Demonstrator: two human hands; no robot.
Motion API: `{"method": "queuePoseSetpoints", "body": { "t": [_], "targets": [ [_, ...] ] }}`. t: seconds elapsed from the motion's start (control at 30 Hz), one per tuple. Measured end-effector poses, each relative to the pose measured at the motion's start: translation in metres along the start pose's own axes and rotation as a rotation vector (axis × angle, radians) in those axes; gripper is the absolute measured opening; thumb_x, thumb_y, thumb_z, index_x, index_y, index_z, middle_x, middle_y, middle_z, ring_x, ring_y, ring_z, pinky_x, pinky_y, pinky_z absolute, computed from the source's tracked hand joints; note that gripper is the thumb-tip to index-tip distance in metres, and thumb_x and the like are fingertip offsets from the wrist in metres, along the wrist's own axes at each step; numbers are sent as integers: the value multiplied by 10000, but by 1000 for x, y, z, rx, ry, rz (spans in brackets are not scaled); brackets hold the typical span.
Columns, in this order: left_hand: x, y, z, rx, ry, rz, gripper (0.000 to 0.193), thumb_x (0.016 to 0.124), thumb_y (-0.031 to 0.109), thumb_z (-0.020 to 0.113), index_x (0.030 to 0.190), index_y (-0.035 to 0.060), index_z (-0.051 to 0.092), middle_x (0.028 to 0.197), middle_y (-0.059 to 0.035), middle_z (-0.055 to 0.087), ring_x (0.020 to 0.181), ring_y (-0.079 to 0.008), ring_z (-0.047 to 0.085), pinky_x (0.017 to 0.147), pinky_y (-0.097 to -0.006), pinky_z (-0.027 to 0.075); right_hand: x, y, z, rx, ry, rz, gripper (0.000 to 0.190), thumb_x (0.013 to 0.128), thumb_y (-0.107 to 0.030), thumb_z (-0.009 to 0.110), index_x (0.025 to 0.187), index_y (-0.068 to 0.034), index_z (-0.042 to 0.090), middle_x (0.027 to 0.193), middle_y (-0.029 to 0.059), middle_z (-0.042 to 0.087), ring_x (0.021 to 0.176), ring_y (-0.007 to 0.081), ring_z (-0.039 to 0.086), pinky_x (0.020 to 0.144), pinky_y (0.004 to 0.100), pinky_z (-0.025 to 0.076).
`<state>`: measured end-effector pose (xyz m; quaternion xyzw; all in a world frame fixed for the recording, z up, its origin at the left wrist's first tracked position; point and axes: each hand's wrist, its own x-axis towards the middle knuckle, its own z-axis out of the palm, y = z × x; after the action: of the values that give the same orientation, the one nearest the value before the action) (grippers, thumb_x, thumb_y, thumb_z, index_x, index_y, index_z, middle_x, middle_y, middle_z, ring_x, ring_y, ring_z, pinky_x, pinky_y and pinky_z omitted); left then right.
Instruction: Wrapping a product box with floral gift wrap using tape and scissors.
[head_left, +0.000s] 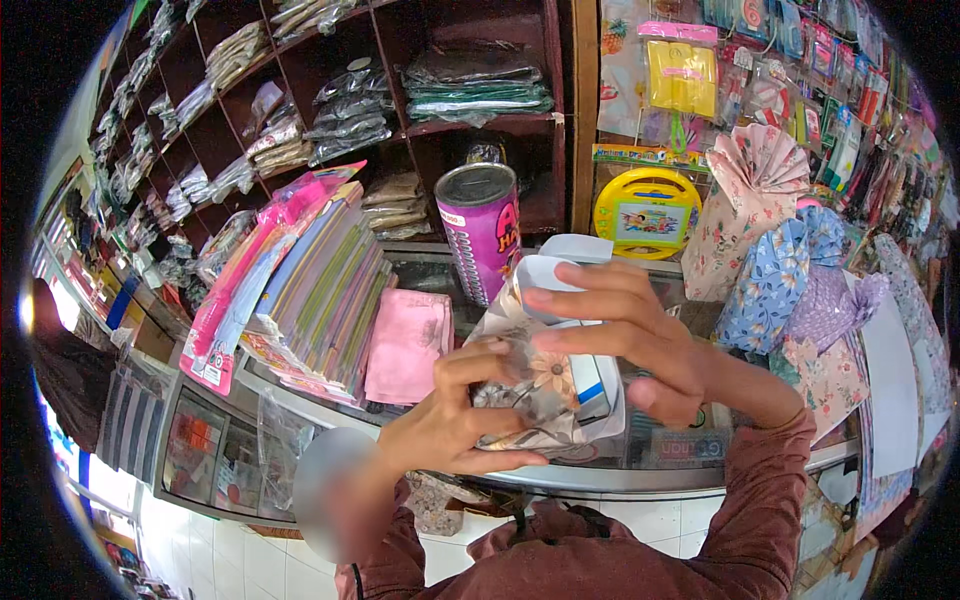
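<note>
My left hand (465, 412) grips the near left side of a package in flower-printed wrapping paper (555, 371), its thumb along the front edge. The paper's white underside shows at a curled far flap (544, 274). On the right the wrap gapes, and a white box with a blue stripe (591, 390) shows inside. My right hand (630, 330) is over the far right part of the package, fingers spread and slightly blurred. Its fingertips are at the white flap; whether they press on it is unclear. The package lies over a glass display counter (600, 480).
A purple can (480, 232) stands behind the package. Left are folded pink cloth (409, 345) and a stack of books (322, 300). Gift-wrapped parcels (765, 285) and paper sheets (892, 382) crowd the right. Cubby shelves (480, 124) hold bagged goods behind.
</note>
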<state>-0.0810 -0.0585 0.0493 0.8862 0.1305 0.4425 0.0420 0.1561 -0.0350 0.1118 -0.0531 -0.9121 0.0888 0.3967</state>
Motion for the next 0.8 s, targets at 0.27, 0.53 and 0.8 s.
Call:
{"method": "queuePoseSetpoints", "body": {
  "t": [0.27,0.53,0.8],
  "targets": [
    [40,8,-27,509,-288,76,523,841,423,389,1238,110,525,1272,-39,509,1142,-208,427,866,-369,272,10,-7,-38,-49,-144,-35,266,726,-133,491,950,-112,632,915,19,619,942,205,571,970,445,254],
    [58,17,-46,617,-160,98,371,639,338,570,958,164,646,988,-10,565,993,-216,441,900,-425,274,2,-11,-41,-135,-57,35,223,631,-180,801,698,-121,596,747,-3,565,752,166,537,803,381,326],
    [43,-8,-61,132,1,-39,228,566,270,724,683,102,624,1198,-184,436,1192,-364,347,1007,-499,245,-8,-10,-48,-115,-25,79,222,693,-164,766,724,-112,553,727,-3,554,756,175,533,779,355,325]
  ]
}}
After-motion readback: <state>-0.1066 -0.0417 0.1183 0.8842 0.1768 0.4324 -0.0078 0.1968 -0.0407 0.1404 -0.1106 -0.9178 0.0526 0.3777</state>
